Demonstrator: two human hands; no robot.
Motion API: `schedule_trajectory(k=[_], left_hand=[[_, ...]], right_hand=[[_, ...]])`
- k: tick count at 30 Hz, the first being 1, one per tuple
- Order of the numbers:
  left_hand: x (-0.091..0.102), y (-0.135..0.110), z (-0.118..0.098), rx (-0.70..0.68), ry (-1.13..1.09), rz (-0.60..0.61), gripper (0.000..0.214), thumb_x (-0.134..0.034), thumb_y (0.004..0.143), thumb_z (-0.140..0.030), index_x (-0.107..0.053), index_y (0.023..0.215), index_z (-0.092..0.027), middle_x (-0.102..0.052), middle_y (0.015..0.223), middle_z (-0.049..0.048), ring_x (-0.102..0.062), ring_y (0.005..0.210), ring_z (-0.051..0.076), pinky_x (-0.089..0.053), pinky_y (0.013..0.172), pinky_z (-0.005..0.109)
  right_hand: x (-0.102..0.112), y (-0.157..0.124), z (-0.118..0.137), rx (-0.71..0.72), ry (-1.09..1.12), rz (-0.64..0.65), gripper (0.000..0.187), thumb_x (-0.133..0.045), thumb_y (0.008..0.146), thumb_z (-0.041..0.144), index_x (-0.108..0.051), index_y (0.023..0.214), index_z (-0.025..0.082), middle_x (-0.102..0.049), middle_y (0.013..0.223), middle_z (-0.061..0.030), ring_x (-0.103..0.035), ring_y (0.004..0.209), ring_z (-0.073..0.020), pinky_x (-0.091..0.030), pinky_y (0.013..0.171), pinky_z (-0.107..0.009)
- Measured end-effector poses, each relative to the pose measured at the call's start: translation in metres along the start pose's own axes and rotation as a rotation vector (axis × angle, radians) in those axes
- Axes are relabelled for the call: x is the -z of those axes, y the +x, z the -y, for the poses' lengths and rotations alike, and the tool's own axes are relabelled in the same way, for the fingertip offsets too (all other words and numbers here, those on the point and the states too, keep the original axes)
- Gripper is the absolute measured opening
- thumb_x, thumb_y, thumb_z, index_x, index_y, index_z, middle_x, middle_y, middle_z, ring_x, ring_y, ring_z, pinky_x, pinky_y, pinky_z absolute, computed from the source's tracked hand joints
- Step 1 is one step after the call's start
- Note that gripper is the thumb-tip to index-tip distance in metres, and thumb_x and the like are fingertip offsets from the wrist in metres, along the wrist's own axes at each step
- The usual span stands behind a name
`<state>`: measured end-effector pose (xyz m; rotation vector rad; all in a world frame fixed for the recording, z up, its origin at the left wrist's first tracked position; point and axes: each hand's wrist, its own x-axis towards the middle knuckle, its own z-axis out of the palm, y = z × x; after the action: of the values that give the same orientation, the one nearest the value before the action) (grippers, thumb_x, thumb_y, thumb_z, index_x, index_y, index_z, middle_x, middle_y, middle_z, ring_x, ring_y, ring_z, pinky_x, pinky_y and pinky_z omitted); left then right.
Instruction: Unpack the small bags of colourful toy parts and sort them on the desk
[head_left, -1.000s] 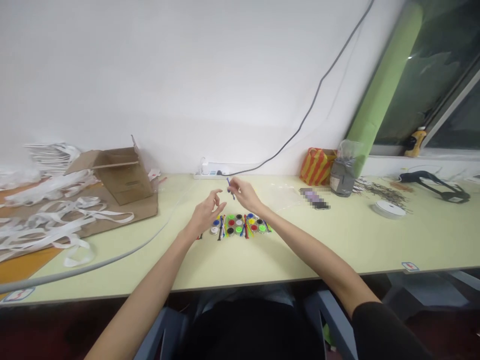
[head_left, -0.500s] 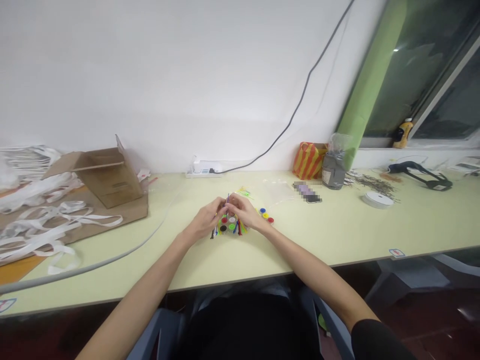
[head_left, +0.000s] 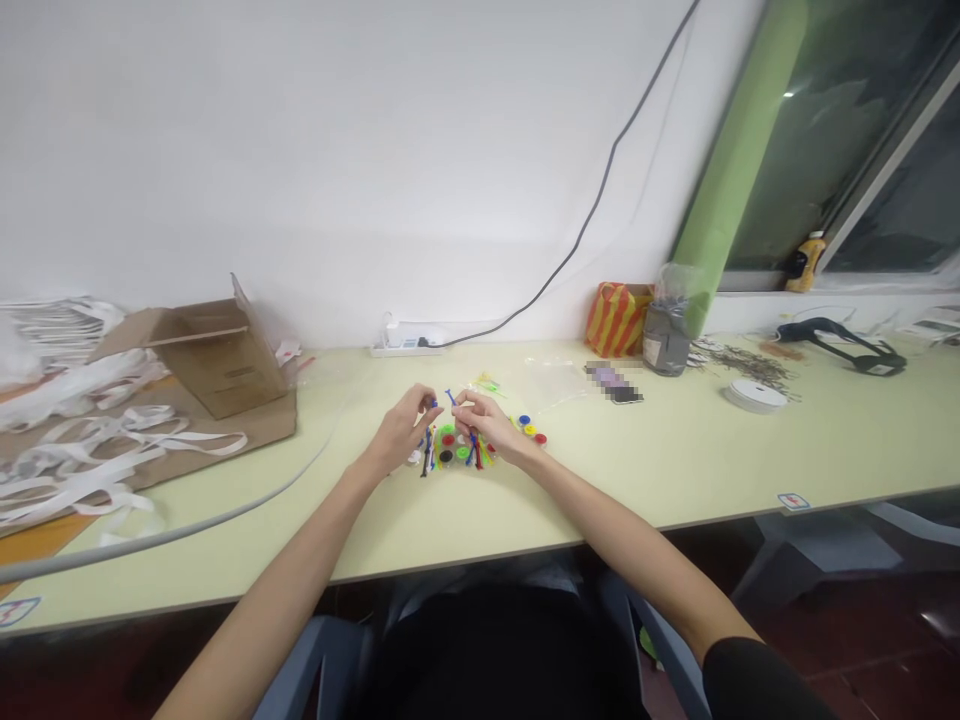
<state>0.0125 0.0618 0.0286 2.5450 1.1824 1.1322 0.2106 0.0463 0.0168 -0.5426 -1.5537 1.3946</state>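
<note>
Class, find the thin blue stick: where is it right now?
Head view, table centre: the blue stick is pinched in the fingers of the right hand, just above the coloured caps, with the left hand close on its left.

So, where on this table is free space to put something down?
Free: the wide strip between the phone and the white roll, down to the front edge of the table; also in front of the coloured pieces. Crowded: the left, with cardboard box and white straps.
</note>
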Motion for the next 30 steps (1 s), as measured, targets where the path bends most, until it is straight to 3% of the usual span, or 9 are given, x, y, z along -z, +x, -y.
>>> schedule_trajectory(k=[3,5,9,11,14,16,21,26,30], left_hand=[[0.003,0.002,0.004,-0.085,0.052,-0.071,0.018,-0.055,0.094,-0.039,-0.056,0.098,-0.021,-0.053,0.096,0.0039,-0.054,0.089,0.018,-0.045,0.081,0.031],[0.008,0.003,0.009,-0.07,0.074,-0.11,0.017,-0.059,0.092,-0.037,-0.059,0.097,-0.021,-0.052,0.091,0.0028,-0.053,0.084,0.018,-0.044,0.079,0.031],[0.019,0.003,0.023,0.022,0.059,-0.157,0.019,-0.062,0.09,-0.038,-0.061,0.099,-0.021,-0.055,0.081,0.0013,-0.051,0.073,0.015,-0.043,0.072,0.03],[0.024,0.003,0.028,0.069,0.043,-0.183,0.023,-0.063,0.088,-0.039,-0.061,0.103,-0.02,-0.06,0.086,0.0029,-0.054,0.075,0.016,-0.045,0.072,0.03],[0.033,0.003,0.034,0.113,0.037,-0.215,0.027,-0.061,0.087,-0.04,-0.06,0.104,-0.02,-0.066,0.096,0.0049,-0.058,0.078,0.016,-0.048,0.074,0.031],[0.038,0.002,0.038,0.129,0.05,-0.179,0.027,-0.062,0.086,-0.042,-0.06,0.1,-0.019,-0.067,0.09,0.0038,-0.058,0.074,0.015,-0.048,0.072,0.03],[0.049,-0.005,0.059,0.249,0.012,0.05,0.034,-0.065,0.08,-0.051,-0.062,0.09,-0.018,-0.067,0.074,0.0013,-0.058,0.063,0.014,-0.046,0.063,0.027],[0.064,-0.017,0.088,0.452,-0.127,0.386,0.041,-0.069,0.07,-0.056,-0.066,0.082,-0.017,-0.068,0.068,0.0046,-0.065,0.065,0.02,-0.049,0.064,0.03],[0.076,-0.023,0.101,0.425,-0.042,0.438,0.034,-0.074,0.062,-0.05,-0.071,0.075,-0.019,-0.069,0.072,0.0038,-0.063,0.069,0.019,-0.047,0.062,0.027]], right_hand=[[0.002,0.002,-0.002,0.015,-0.023,-0.032,0.036,-0.066,0.082,0.053,-0.047,0.086,0.022,-0.05,0.055,0.007,-0.043,0.046,-0.0104,-0.036,0.047,-0.023],[0.006,0.005,-0.002,0.041,-0.027,-0.101,0.036,-0.066,0.082,0.052,-0.047,0.087,0.022,-0.051,0.056,0.0066,-0.043,0.047,-0.0101,-0.037,0.047,-0.022],[0.031,0.012,0.005,0.171,0.02,-0.511,0.032,-0.064,0.082,0.048,-0.046,0.088,0.023,-0.05,0.061,0.0063,-0.044,0.051,-0.0101,-0.038,0.046,-0.02],[0.052,0.014,0.008,0.221,0.02,-0.757,0.029,-0.061,0.083,0.047,-0.044,0.087,0.023,-0.049,0.062,0.0065,-0.042,0.051,-0.0094,-0.036,0.044,-0.019],[0.087,0.013,0.008,0.235,0.022,-0.993,0.027,-0.058,0.084,0.046,-0.042,0.087,0.024,-0.047,0.062,0.0075,-0.04,0.048,-0.0079,-0.031,0.042,-0.017],[0.107,0.011,0.005,0.211,0.019,-1.04,0.026,-0.057,0.084,0.044,-0.041,0.086,0.024,-0.047,0.061,0.0081,-0.039,0.047,-0.0074,-0.029,0.042,-0.016],[0.142,0.0,-0.006,0.192,-0.078,-1.091,0.019,-0.059,0.082,0.035,-0.044,0.085,0.023,-0.048,0.059,0.0078,-0.039,0.047,-0.0082,-0.029,0.041,-0.017],[0.154,-0.006,-0.005,0.224,-0.072,-1.155,0.018,-0.059,0.082,0.032,-0.044,0.085,0.023,-0.049,0.059,0.0077,-0.039,0.046,-0.0077,-0.03,0.04,-0.017],[0.153,-0.006,-0.002,0.236,-0.025,-1.148,0.021,-0.061,0.081,0.034,-0.044,0.084,0.023,-0.048,0.059,0.0078,-0.039,0.045,-0.0078,-0.031,0.04,-0.017]])
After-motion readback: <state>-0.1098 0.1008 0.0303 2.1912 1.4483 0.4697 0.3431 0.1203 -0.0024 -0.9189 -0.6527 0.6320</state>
